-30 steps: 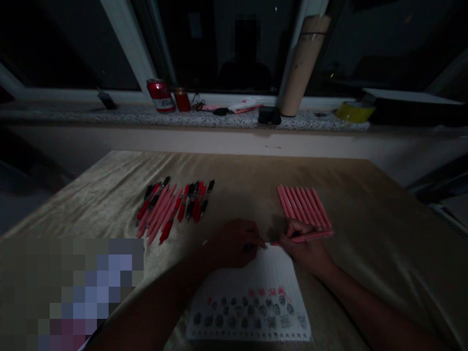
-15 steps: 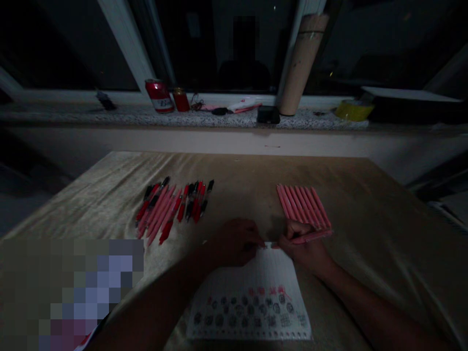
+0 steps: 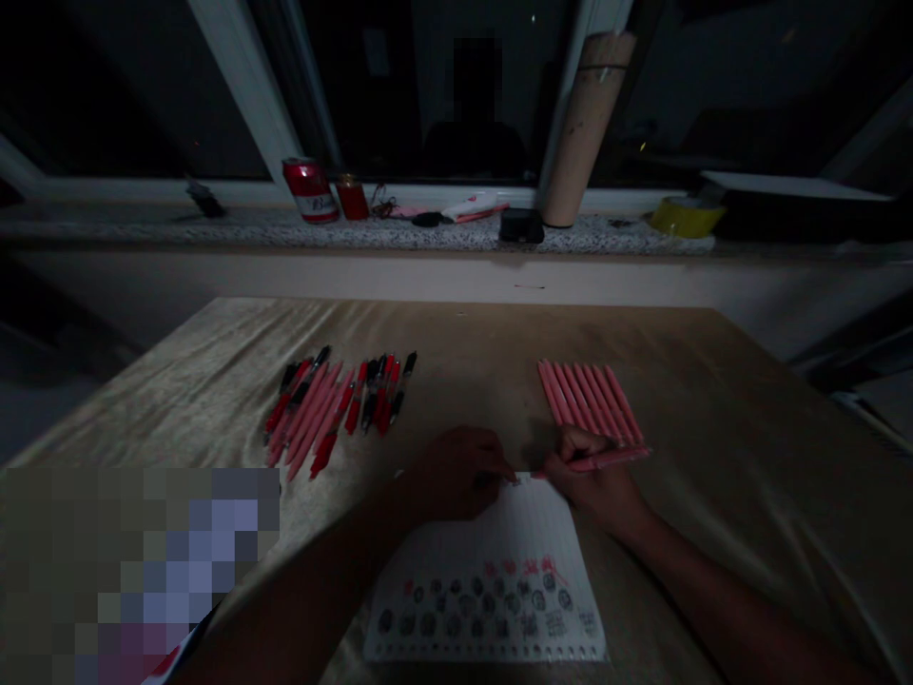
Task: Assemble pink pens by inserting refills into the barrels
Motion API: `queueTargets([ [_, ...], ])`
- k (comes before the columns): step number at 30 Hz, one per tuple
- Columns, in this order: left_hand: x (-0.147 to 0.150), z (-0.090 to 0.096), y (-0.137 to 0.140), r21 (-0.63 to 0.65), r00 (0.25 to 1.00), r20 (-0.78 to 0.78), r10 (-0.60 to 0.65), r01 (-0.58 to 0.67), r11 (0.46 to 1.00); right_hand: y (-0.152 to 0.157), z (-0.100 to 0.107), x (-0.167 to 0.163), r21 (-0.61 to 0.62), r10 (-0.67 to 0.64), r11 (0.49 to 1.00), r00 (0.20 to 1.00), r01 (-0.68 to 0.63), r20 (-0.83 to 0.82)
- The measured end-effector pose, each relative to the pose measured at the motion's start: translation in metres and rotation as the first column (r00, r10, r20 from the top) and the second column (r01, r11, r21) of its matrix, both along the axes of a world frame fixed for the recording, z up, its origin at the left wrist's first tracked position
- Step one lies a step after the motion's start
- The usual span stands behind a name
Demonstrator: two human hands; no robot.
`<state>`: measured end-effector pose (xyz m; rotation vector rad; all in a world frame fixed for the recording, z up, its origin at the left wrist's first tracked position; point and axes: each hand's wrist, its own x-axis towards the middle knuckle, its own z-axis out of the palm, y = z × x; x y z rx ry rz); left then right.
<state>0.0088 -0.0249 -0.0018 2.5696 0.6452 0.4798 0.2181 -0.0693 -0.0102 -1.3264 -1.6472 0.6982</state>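
A lined sheet of paper (image 3: 485,542) with a perforated near edge lies on the table, with rows of dark and red scribbled marks on its near half. My left hand (image 3: 467,471) rests on its far left part, fingers bent, fingertips pressing at the far edge. A pink pen (image 3: 614,458) is gripped in my right hand (image 3: 589,476), its tip by the far edge of the paper. Just beyond that hand lies a neat row of pink pens (image 3: 589,395). Farther left, pink pens (image 3: 314,419) lie in a loose group among red and black pens (image 3: 381,390).
A cloth-covered table (image 3: 471,362) reaches to the wall under a window. On the granite sill (image 3: 456,238) stand a red can (image 3: 310,190), a red jar (image 3: 352,197), a tall tube (image 3: 585,133), yellow tape (image 3: 685,219) and a small black object (image 3: 521,225).
The pen in my right hand has tilted slightly, its back end rising a little, and its tip has shifted slightly at the paper's edge. My left hand stays in place.
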Motion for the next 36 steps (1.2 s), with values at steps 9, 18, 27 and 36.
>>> queueTargets([
  [9, 0.0002, 0.0002, 0.0005, 0.010, 1.000, 0.000, -0.008, 0.008, 1.000, -0.0007, -0.0028, -0.0004, -0.009, 0.025, 1.000, 1.000, -0.025, -0.002],
  [18, -0.0004, -0.0002, 0.0012, 0.011, 1.000, -0.004, -0.003, 0.003, 1.000, 0.0003, 0.0001, 0.0000, -0.005, -0.003, 1.000, 1.000, 0.004, 0.023],
  [27, 0.0003, 0.0002, -0.0001, -0.006, 1.000, -0.003, 0.011, -0.011, 1.000, -0.0006, 0.0001, -0.0002, -0.010, 0.006, 1.000, 1.000, -0.006, 0.024],
  [36, -0.0006, -0.0025, 0.0012, 0.004, 1.000, 0.013, -0.005, 0.005, 1.000, -0.0019, 0.0029, -0.0001, -0.016, 0.015, 1.000, 1.000, -0.015, -0.017],
])
